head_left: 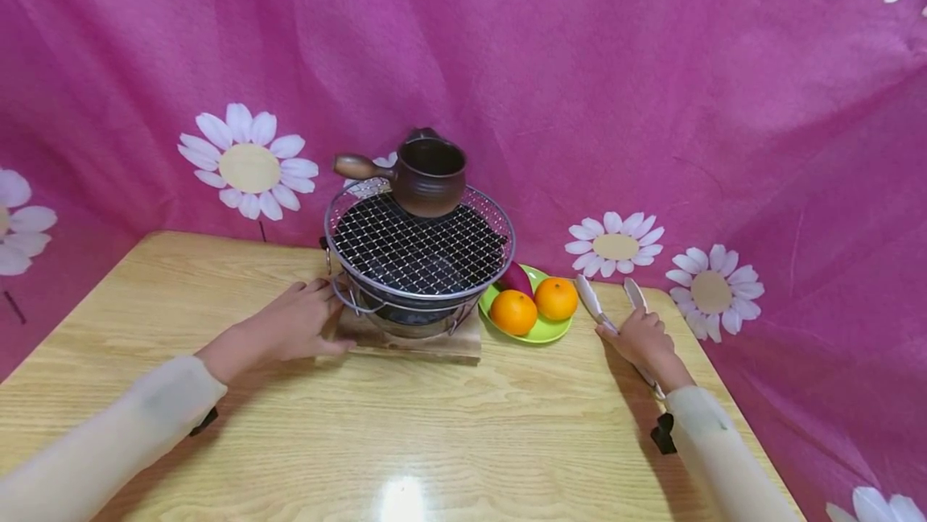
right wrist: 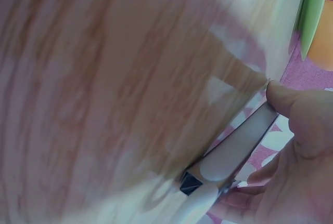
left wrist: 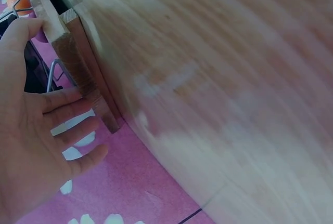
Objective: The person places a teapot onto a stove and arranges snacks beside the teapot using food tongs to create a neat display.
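My left hand (head_left: 300, 321) is at the left end of a wooden board (head_left: 434, 351) under a round tabletop grill (head_left: 423, 256). In the left wrist view its thumb lies against the board (left wrist: 67, 52), and the other fingers are spread, fairly straight, along the edge. A brown clay pot (head_left: 432, 184) with a side handle stands on the wire mesh at the back. On the right, my right hand (head_left: 644, 341) holds metal tongs (head_left: 595, 302) lying on the table. The right wrist view shows the thumb on one side of the tongs (right wrist: 234, 146) and curled fingers on the other.
Between grill and tongs sits a green plate (head_left: 543, 338) with two oranges (head_left: 513, 313) and a purple item (head_left: 517, 278), partly hidden. A pink cloth (head_left: 521, 63) with printed daisies hangs behind the wooden table (head_left: 463, 425). The tongs lie near the table's right edge.
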### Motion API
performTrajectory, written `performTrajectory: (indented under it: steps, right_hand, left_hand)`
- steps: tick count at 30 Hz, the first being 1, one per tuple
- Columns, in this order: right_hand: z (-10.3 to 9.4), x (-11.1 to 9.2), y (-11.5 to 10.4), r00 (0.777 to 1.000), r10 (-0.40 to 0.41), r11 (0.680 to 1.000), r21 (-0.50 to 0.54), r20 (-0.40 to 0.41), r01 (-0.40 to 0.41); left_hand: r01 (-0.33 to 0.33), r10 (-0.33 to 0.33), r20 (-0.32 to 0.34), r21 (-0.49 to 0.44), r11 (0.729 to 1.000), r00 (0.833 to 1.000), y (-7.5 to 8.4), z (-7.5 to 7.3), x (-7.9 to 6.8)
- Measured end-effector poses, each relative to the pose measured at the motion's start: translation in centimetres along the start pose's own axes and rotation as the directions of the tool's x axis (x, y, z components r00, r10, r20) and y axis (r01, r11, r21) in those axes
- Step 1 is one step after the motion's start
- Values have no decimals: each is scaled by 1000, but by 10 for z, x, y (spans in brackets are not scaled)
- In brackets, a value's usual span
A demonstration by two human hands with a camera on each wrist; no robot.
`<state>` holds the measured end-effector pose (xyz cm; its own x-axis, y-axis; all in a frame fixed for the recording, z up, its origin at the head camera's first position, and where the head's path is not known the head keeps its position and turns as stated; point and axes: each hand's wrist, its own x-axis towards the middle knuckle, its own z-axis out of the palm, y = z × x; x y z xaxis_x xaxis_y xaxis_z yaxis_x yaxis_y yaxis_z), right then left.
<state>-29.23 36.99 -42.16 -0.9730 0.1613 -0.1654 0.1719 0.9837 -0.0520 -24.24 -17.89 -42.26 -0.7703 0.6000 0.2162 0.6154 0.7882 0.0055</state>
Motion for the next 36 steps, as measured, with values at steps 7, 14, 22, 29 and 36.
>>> performTrajectory:
  steps: [7, 14, 22, 29, 36]
  right_hand:
    - [3, 0, 2, 999, -9, 998, 56, -49, 12]
    - [6, -2, 5, 989, -31, 998, 50, -142, 39]
    - [6, -9, 6, 950, -77, 996, 12, -302, 85]
    - [11, -7, 9, 859, -109, 993, -23, -500, 112]
    - [7, -7, 10, 720, -211, 977, -135, -661, 162]
  left_hand:
    - [-12, 12, -9, 18, 1000, 1000, 3, -3, 4]
    - [3, -4, -26, -10, 1000, 1000, 5, -4, 5]
    - [7, -8, -24, -36, 999, 1000, 5, -4, 6]
    - [1, -2, -39, -37, 999, 999, 2, 0, 6]
    - [-10, 9, -33, -26, 1000, 999, 3, 0, 4]
